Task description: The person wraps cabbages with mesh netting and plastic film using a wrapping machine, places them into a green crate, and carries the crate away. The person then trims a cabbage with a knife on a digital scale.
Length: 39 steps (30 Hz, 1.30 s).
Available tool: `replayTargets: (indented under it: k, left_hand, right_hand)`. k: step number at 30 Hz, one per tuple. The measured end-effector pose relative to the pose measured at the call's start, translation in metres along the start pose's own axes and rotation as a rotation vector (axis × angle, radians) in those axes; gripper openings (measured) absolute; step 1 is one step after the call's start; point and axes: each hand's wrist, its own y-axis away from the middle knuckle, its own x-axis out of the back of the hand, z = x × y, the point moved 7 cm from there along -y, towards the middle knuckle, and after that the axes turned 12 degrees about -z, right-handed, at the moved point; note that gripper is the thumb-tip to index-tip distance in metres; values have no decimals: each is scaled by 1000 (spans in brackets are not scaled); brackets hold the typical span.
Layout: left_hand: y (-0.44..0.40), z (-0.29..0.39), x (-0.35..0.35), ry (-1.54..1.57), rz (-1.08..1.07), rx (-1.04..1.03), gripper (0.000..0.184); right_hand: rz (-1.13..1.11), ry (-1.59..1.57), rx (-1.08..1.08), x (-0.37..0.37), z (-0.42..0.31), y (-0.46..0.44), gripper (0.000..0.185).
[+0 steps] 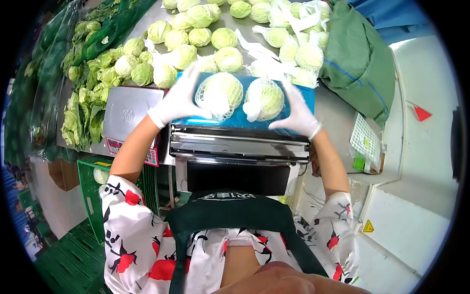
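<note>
Two cabbages in white mesh nets sit side by side on a blue surface (186,121): the left netted cabbage (226,93) and the right netted cabbage (268,100). Both hands wear white gloves. My left hand (178,100) curves along the left side of the left cabbage, thumb and fingers spread apart. On the far side, my right hand (299,113) is beside the right cabbage, with its thumb stretched below it and its fingers pointing up. Whether either glove touches a net I cannot tell.
Several loose cabbages (224,38) lie behind, and netted ones (309,55) are piled at the back right. A digital scale (128,111) stands left, near stripped leaves (81,117). A metal-fronted machine (240,144) is nearest me; a green sack (357,59) stands right.
</note>
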Motion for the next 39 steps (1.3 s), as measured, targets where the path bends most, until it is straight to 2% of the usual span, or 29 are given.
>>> replayTargets:
  k: [1,2,5,6,9,11,12,15,16,19,21,22,25,27,28,32,33,34,35,37,38,39]
  left_hand:
    - [-7,-11,-22,-43,-144,34,137]
    - [-10,-8,-31,86,-178,3,133]
    - [-14,-18,-55,246,-141,73,129]
    - [-14,-18,-57,298,-103,61,122]
    - [-5,-16,-67,619,-104,172,116]
    - [14,-11,-84,891,-71,240,109]
    - [22,-4,-88,980,-57,240,96]
    - [40,15,-98,1253,-108,334,81]
    - [47,28,-96,1287,-123,314,66]
    - [70,61,-88,1339,-188,258,64]
    - [108,83,-101,1626,-268,392,59]
    - [126,95,-108,1651,-306,411,61]
    - [184,124,-132,1723,-546,634,66]
    - [213,128,-157,1761,-637,772,71]
    - [221,127,-169,1810,-720,777,75]
    - [218,118,-193,1851,-799,838,75]
    - [214,122,-191,1908,-725,893,74]
    - [214,123,-190,1940,-696,899,75]
    - [215,124,-189,1970,-671,909,75]
    - [219,125,-194,2318,-500,892,74]
    - [220,124,-193,2486,-405,871,74]
    - [225,119,-187,2200,-425,851,73]
  right_hand:
    - [-83,1,-26,-17,13,-7,131]
    - [-13,-29,-38,-19,15,-10,129]
    - [60,-201,-64,-33,27,-20,124]
    - [88,-255,-75,-36,30,-21,123]
    - [111,-482,-116,-46,36,-14,114]
    - [118,-780,-150,-66,37,-2,103]
    - [129,-927,-168,-75,35,6,98]
    - [158,-1142,-261,-93,19,32,85]
    - [181,-1217,-289,-96,10,42,75]
    - [154,-1217,-311,-94,-20,71,69]
    - [-14,-1280,-471,-106,-48,108,67]
    - [-91,-1286,-519,-115,-58,129,68]
    - [-303,-1290,-729,-149,-82,190,70]
    - [-349,-1477,-752,-180,-85,207,71]
    - [-339,-1560,-752,-194,-83,210,71]
    - [-449,-1673,-758,-220,-73,190,76]
    - [-479,-1688,-744,-223,-70,181,77]
    - [-598,-1807,-861,-232,-70,184,74]
    - [-589,-1892,-916,-234,-67,187,73]
    - [-560,-2054,-1028,-231,-55,197,69]
    - [-593,-2260,-936,-239,-46,206,67]
    - [-536,-2190,-901,-237,-40,215,64]
